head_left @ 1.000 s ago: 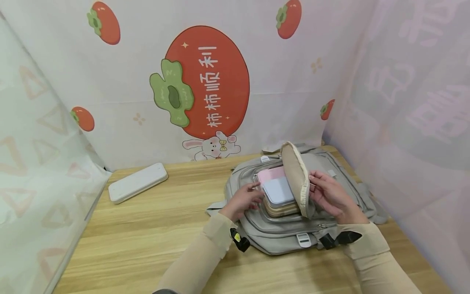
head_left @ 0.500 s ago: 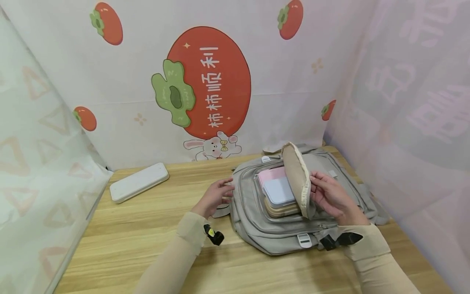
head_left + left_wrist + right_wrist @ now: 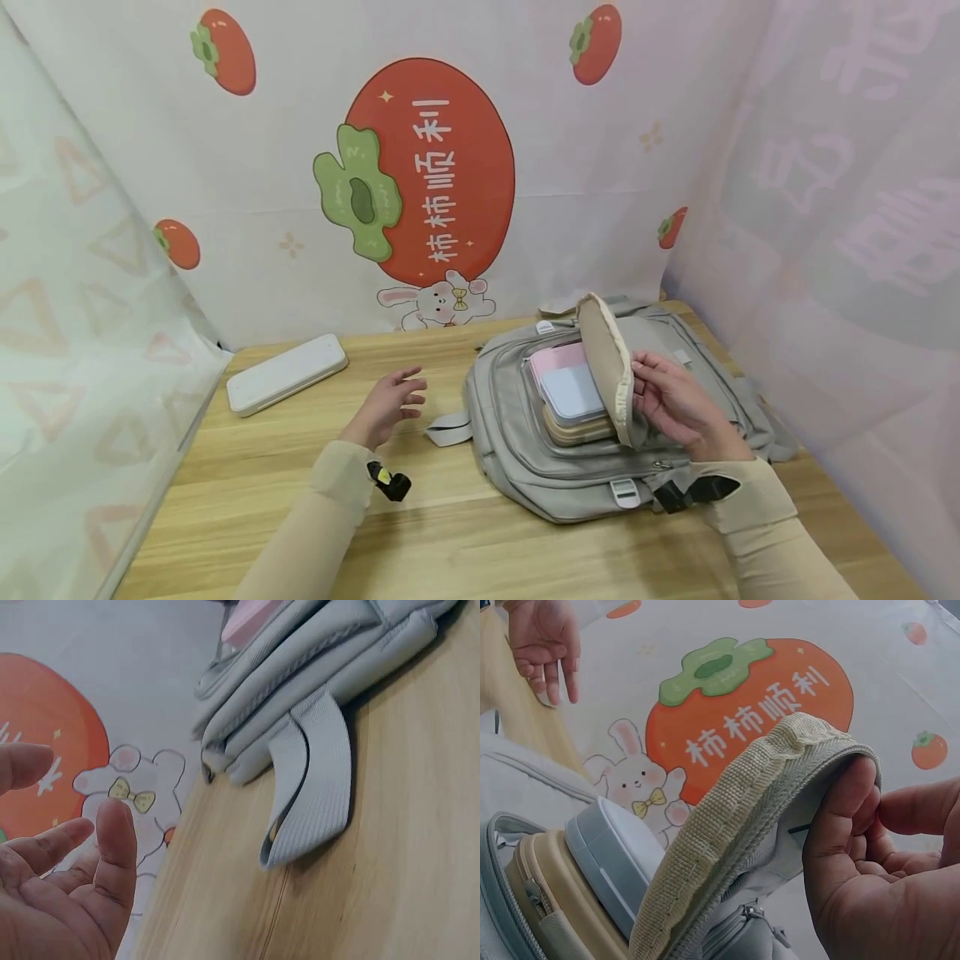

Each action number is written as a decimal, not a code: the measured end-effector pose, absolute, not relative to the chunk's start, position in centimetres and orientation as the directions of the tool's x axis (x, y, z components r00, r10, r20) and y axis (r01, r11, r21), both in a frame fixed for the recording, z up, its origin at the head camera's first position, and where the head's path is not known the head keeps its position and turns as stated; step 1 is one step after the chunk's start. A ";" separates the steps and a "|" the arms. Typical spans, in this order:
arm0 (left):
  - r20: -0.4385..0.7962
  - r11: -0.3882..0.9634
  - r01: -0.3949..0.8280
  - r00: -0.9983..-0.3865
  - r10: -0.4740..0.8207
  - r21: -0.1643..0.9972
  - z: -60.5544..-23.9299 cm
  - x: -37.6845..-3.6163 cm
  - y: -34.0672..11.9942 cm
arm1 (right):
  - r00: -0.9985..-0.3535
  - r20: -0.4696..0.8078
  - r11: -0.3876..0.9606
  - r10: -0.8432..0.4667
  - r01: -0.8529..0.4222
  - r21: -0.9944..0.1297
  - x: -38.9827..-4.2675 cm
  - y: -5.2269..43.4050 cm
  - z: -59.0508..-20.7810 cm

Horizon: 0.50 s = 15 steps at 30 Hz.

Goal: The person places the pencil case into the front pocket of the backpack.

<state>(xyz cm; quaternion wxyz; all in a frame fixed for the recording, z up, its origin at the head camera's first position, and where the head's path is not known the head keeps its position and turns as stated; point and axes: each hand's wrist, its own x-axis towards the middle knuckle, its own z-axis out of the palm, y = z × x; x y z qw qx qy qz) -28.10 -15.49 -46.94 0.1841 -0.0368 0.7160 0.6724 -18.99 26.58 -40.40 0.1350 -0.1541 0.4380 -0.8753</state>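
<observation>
My right hand [image 3: 670, 398] pinches the edge of the raised pocket flap [image 3: 606, 358] on a grey backpack [image 3: 517, 467]. The right wrist view shows fingers and thumb curled round the flap's zippered, cream-bound edge [image 3: 727, 817]. Inside the pocket sit a light blue case [image 3: 572, 392], a pink item [image 3: 553, 358] behind it, and a tan zippered case [image 3: 562, 877] underneath. My left hand [image 3: 387, 406] hovers over the table left of the backpack, fingers loosely spread and holding nothing. In the left wrist view, a grey webbing strap [image 3: 319, 780] loops out near that hand.
A long white case [image 3: 287, 375] lies at the table's back left. The wooden table [image 3: 480, 550] meets a printed backdrop [image 3: 585, 217] behind, with hanging sheets on both sides. The backpack fills much of the right half of the table.
My left hand has drawn away from the cases in the pocket and moved left, out over the table. The right hand keeps its grip on the flap.
</observation>
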 end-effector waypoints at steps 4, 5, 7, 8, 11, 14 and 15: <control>-0.301 0.092 -0.288 -0.937 0.179 0.953 -46.8 -28.2 -16.9 | -0.909 0.164 -0.595 -0.383 0.107 -0.796 -19.1 26.6 -40.5; -0.299 0.090 -0.287 -0.938 0.175 0.954 -46.8 -28.2 -17.2 | -0.908 0.165 -0.596 -0.385 0.107 -0.796 -19.1 26.6 -40.5; -0.295 0.079 -0.285 -0.941 0.168 0.955 -46.6 -28.3 -17.9 | -0.907 0.167 -0.600 -0.387 0.110 -0.792 -19.1 26.6 -40.5; -0.290 0.078 -0.281 -0.942 0.166 0.957 -46.5 -28.4 -18.2 | -0.906 0.167 -0.601 -0.388 0.112 -0.791 -19.1 26.6 -40.5; -0.286 0.069 -0.278 -0.946 0.151 0.958 -46.3 -28.5 -19.2 | -0.907 0.164 -0.599 -0.388 0.113 -0.793 -19.2 26.6 -40.5; -0.287 0.075 -0.279 -0.948 0.134 0.957 -46.1 -28.5 -20.2 | -0.907 0.163 -0.599 -0.388 0.113 -0.793 -19.2 26.6 -40.5; -0.292 0.075 -0.285 -0.948 0.125 0.956 -46.0 -28.5 -20.6 | -0.907 0.164 -0.602 -0.387 0.114 -0.790 -19.1 26.6 -40.5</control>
